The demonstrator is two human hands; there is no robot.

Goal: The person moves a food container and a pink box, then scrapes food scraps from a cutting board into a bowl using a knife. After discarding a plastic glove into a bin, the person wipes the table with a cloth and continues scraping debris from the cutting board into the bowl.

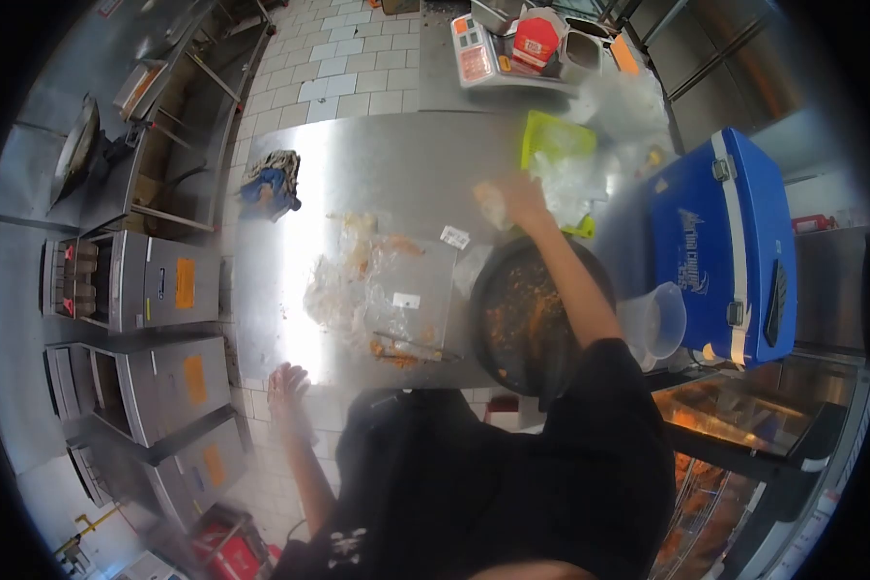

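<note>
My right hand [522,201] reaches over the steel table [387,145], beyond a big dark round pan [498,348]. It is closed on a crumpled whitish thing [490,205], blurred, perhaps thin plastic. Reddish-brown food bits and sauce lie in the pan, partly hidden by my right forearm. My left hand [288,385] hangs off the table's near left edge, fingers apart and holding nothing; something clear seems to cover it. Nearest to it on the table is crumpled clear plastic [343,295] with food scraps. Long thin tongs or sticks [416,346] lie beside the scraps.
A lime-green basket [541,135] with clear bags stands past my right hand. To the right are a blue cooler box [730,251] and a clear tub [659,324]. A cloth [275,184] lies far left. A scale [476,58] stands behind; fryers [169,280] line the left.
</note>
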